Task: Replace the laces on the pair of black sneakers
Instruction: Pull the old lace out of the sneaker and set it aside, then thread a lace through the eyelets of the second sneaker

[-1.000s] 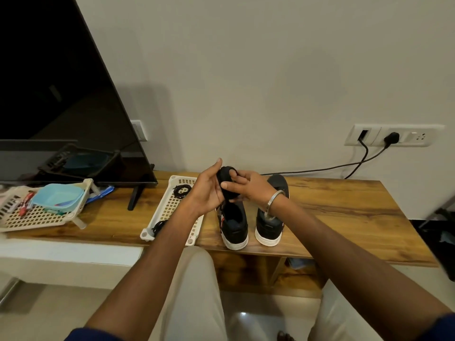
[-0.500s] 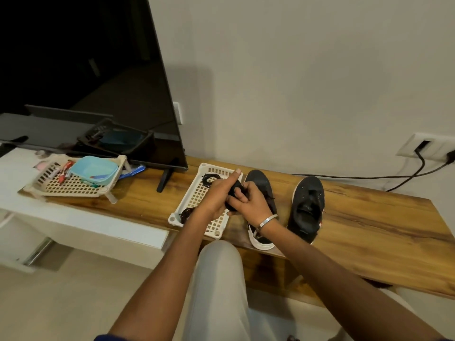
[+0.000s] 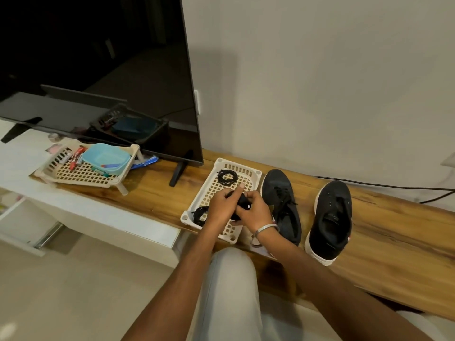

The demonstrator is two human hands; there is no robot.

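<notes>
Both hands (left hand (image 3: pixel 222 205), right hand (image 3: pixel 253 211)) mostly hide what seems a black lace bundle (image 3: pixel 242 201).

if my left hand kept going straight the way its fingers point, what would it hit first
Probably the coiled black lace at the far end of the white tray, just beyond the left hand; depth is unclear.

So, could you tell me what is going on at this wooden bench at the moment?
A person is handling a bundled black lace, gripped by both the left hand and the right hand above a white perforated tray. Two more coiled laces lie in that tray. The two black sneakers stand beside it on the bench; the right-hand one appears to have no lace.
</notes>
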